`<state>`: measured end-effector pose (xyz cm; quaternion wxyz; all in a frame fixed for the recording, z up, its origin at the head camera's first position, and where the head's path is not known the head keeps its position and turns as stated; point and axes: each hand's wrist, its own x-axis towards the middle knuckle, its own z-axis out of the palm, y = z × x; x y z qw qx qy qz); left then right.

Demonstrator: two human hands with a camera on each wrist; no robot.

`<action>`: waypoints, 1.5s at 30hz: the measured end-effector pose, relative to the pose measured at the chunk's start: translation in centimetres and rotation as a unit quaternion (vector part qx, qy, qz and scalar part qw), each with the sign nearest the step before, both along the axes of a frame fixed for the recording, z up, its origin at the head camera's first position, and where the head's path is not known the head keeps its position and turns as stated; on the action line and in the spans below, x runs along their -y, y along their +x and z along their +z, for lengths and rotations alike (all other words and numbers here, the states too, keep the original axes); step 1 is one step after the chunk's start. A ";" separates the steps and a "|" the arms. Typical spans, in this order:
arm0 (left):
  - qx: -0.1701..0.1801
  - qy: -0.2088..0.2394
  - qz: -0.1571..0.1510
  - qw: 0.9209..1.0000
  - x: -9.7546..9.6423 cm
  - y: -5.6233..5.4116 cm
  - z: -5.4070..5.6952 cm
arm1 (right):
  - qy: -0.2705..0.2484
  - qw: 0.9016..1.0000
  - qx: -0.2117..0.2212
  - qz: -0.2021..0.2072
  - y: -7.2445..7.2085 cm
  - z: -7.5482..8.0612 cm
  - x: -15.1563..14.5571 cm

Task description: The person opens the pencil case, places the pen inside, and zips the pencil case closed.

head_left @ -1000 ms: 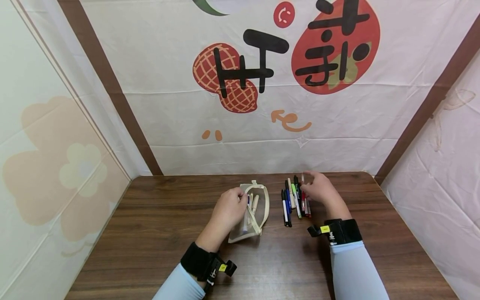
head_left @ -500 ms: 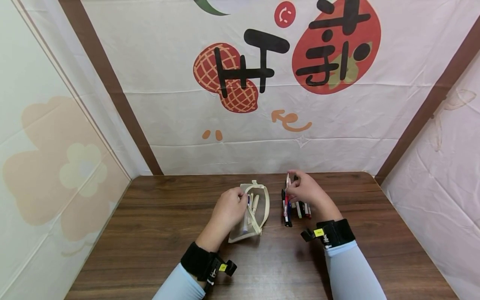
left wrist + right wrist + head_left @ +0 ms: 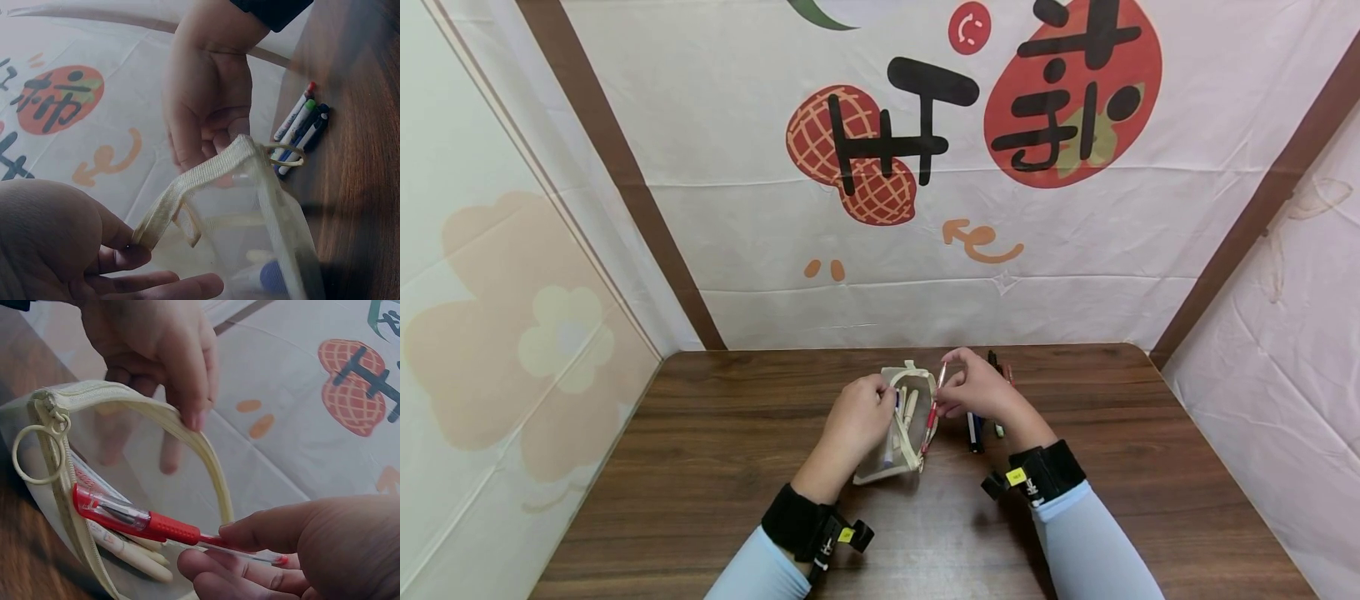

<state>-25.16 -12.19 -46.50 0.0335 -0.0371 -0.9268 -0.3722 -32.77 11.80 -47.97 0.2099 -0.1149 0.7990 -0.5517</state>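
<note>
Red gel pen (image 3: pixel 175 529) + my R hand (image 3: pixel 981 390) moved from over loose pens (image 3: pixel 297 124) to mesh zip pouch (image 3: pixel 112 392). My L hand (image 3: pixel 857 412) pinches pouch's L rim; pen's at pouch mouth, pinched w/ R fingers; loose pens R of pouch.

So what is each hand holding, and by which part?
The left hand pinches the pouch by its rim; the right hand holds a red pen by its rear barrel.
</note>
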 end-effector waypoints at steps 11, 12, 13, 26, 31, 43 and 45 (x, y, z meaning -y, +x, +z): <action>-0.009 -0.009 0.006 1.000 -0.1 0.0 0.1 | -0.027 0.998 -0.015 -0.057 0.4 0.2 0.7; -0.008 -0.008 0.007 1.000 -0.1 0.0 0.1 | -0.031 0.998 -0.014 -0.060 0.4 0.1 0.9; -0.007 -0.006 0.007 1.000 -0.1 0.0 0.1 | -0.037 0.997 -0.011 -0.061 0.4 0.0 1.1; -0.007 0.006 0.023 1.000 -0.1 -0.2 -0.1 | -0.063 0.998 0.022 -0.009 1.4 -1.0 3.9; -0.010 0.007 0.026 1.000 -0.2 -0.2 -0.2 | -0.062 0.998 0.027 -0.001 1.7 -1.1 4.1; -0.011 0.012 0.022 1.000 -0.3 -0.2 -0.3 | -0.020 1.000 0.019 0.009 1.6 -1.9 4.7; -0.013 0.012 0.021 1.000 -0.3 -0.3 -0.3 | 0.006 1.000 0.001 0.022 1.7 -2.1 4.8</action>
